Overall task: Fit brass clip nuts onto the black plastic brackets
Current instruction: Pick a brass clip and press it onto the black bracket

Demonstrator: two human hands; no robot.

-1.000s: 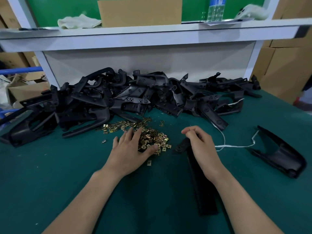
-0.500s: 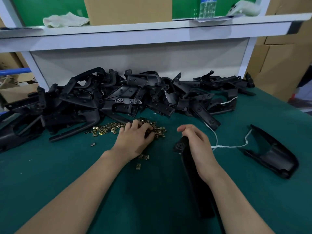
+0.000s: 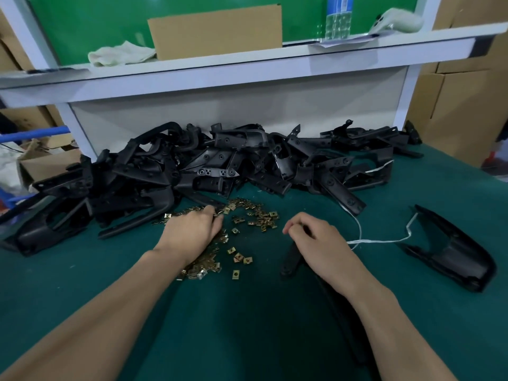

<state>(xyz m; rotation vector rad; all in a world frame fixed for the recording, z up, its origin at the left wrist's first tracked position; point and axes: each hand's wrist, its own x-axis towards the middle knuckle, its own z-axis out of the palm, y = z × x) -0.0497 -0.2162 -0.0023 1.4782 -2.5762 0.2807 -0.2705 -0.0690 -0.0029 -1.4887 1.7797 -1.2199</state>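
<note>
A loose pile of brass clip nuts [image 3: 257,215] lies on the green mat, in front of a big heap of black plastic brackets [image 3: 220,166]. My left hand [image 3: 192,232] lies on the left part of the pile, its fingers curled down into the nuts; several more nuts show under my wrist. My right hand [image 3: 321,243] grips the far end of one long black bracket [image 3: 290,259]. That bracket lies on the mat and runs back toward me under my forearm. Both sets of fingertips are hidden.
A single black bracket [image 3: 453,257] lies apart at the right, with a white strap [image 3: 379,240] trailing from it toward my right hand. A white shelf [image 3: 247,67] overhangs the heap, holding a cardboard box and a cloth. Cardboard boxes [image 3: 453,105] stand at the right.
My left hand went from flat with spread fingers to curled and has dragged nuts toward me, spreading the pile. My right hand stays on the bracket. The camera tilted a little.
</note>
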